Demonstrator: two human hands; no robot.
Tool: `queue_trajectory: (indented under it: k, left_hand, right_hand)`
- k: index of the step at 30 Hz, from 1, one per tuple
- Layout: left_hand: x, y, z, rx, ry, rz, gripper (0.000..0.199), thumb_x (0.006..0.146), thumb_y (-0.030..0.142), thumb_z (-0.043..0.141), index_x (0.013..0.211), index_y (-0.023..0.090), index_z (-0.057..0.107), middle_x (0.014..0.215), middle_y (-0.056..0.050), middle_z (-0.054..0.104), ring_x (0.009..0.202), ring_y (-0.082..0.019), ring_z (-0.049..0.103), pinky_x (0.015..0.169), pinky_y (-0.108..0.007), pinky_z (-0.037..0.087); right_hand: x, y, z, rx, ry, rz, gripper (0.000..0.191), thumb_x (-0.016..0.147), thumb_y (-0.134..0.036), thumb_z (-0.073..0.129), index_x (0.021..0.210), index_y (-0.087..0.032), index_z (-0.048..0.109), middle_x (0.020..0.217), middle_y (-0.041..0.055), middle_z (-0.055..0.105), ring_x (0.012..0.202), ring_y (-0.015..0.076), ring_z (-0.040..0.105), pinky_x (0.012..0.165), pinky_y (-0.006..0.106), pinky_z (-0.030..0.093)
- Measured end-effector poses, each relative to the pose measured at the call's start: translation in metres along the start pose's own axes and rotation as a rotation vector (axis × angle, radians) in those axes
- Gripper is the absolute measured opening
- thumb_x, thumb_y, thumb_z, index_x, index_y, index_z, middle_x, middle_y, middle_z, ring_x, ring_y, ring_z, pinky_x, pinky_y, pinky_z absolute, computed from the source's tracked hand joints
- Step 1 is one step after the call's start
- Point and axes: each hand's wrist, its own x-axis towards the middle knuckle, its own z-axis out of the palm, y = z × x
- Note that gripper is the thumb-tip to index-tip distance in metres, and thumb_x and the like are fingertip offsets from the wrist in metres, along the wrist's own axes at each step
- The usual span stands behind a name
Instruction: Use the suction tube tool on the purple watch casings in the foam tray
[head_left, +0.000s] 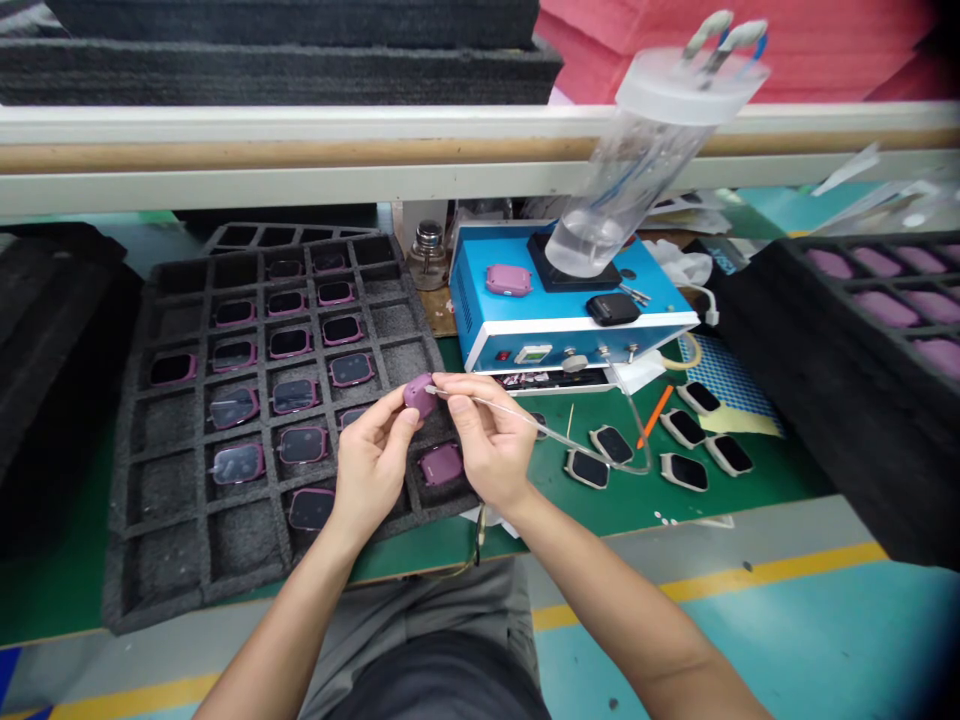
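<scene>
Now, on the green bench [772, 500], over a foam tray [124, 590] of cases, the left hand [371, 465] grips a pink watch case [418, 396] between thumb and fingers, while the right hand [484, 435] pinches a clear tube [559, 440], its tip at the case

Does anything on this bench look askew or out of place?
The clear cylinder with liquid inside looks odd: it leans sharply above the blue unit, its base on a black pad. The wide lens may exaggerate this.
</scene>
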Motion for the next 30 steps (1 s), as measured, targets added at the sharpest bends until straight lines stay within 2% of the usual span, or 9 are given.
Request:
queue_trajectory:
  k: [4,6,9,10,13,16,21,24,30]
  left_hand:
    - [0.001,0.000,0.000,-0.013,-0.003,-0.013,0.036,0.094,0.041,0.075,0.120,0.017,0.079,0.121,-0.009,0.081,0.100,-0.021,0.079,0.090,-0.033,0.067]
    - [0.001,0.000,0.000,-0.047,-0.008,-0.030,0.036,0.095,0.043,0.073,0.119,0.017,0.077,0.120,-0.009,0.080,0.100,-0.021,0.078,0.088,-0.033,0.068]
    - [0.001,0.000,0.000,-0.110,-0.017,-0.053,0.038,0.098,0.047,0.068,0.122,0.018,0.072,0.121,-0.010,0.078,0.099,-0.021,0.077,0.083,-0.033,0.068]
    - [0.001,0.000,0.000,-0.117,-0.016,-0.053,0.039,0.098,0.048,0.067,0.123,0.018,0.071,0.122,-0.011,0.077,0.098,-0.020,0.076,0.081,-0.032,0.068]
    - [-0.001,0.000,-0.002,-0.098,-0.018,-0.033,0.039,0.099,0.049,0.066,0.123,0.019,0.069,0.121,-0.011,0.076,0.095,-0.019,0.074,0.078,-0.030,0.066]
    - [-0.001,-0.001,-0.002,-0.084,-0.043,-0.009,0.038,0.097,0.047,0.069,0.122,0.019,0.068,0.113,-0.010,0.076,0.091,-0.019,0.073,0.078,-0.029,0.065]
    - [-0.001,0.002,0.000,-0.094,-0.077,-0.001,0.038,0.088,0.041,0.079,0.116,0.018,0.068,0.098,-0.007,0.077,0.084,-0.018,0.072,0.076,-0.028,0.061]
    - [-0.002,0.011,-0.001,-0.078,-0.085,-0.006,0.037,0.085,0.038,0.081,0.114,0.017,0.070,0.097,-0.007,0.077,0.078,-0.015,0.070,0.073,-0.026,0.059]
    - [-0.015,0.031,0.000,-0.029,-0.033,-0.042,0.029,0.079,0.028,0.083,0.103,0.016,0.072,0.097,-0.007,0.081,0.084,-0.018,0.077,0.077,-0.027,0.061]
  right_hand:
    - [-0.001,-0.001,-0.001,-0.029,-0.011,0.024,0.013,0.102,-0.027,0.063,0.102,-0.025,0.076,0.106,0.0075,0.080,0.104,0.0209,0.077,0.093,0.038,0.066]
    - [-0.001,-0.002,-0.002,-0.004,-0.044,0.063,0.014,0.101,-0.031,0.065,0.110,-0.025,0.075,0.113,0.0080,0.079,0.109,0.0215,0.077,0.096,0.039,0.066]
    - [0.001,-0.002,-0.006,0.023,-0.109,0.171,0.036,0.092,-0.034,0.076,0.127,-0.025,0.070,0.126,0.0095,0.077,0.112,0.0230,0.077,0.093,0.037,0.067]
    - [0.003,-0.002,-0.007,0.003,-0.129,0.216,0.038,0.090,-0.034,0.078,0.126,-0.025,0.071,0.123,0.0096,0.078,0.108,0.0229,0.078,0.088,0.035,0.068]
    - [0.009,-0.004,-0.012,-0.096,-0.186,0.328,0.020,0.088,-0.032,0.077,0.105,-0.021,0.080,0.101,0.0077,0.083,0.084,0.0201,0.079,0.074,0.031,0.066]
    - [0.015,-0.011,-0.017,-0.144,-0.228,0.375,0.016,0.085,-0.031,0.075,0.092,-0.020,0.083,0.089,0.0064,0.084,0.071,0.0186,0.077,0.066,0.029,0.063]
    - [0.021,-0.024,-0.024,-0.163,-0.297,0.392,0.018,0.079,-0.031,0.075,0.087,-0.019,0.085,0.082,0.0058,0.084,0.067,0.0184,0.076,0.062,0.028,0.061]
    - [0.024,-0.030,-0.028,-0.160,-0.324,0.387,0.019,0.077,-0.031,0.075,0.086,-0.018,0.085,0.082,0.0058,0.084,0.067,0.0179,0.076,0.063,0.027,0.061]
    - [0.024,-0.035,-0.024,-0.222,-0.305,0.425,0.017,0.072,-0.028,0.072,0.076,-0.015,0.082,0.068,0.0043,0.079,0.054,0.0151,0.068,0.053,0.025,0.053]
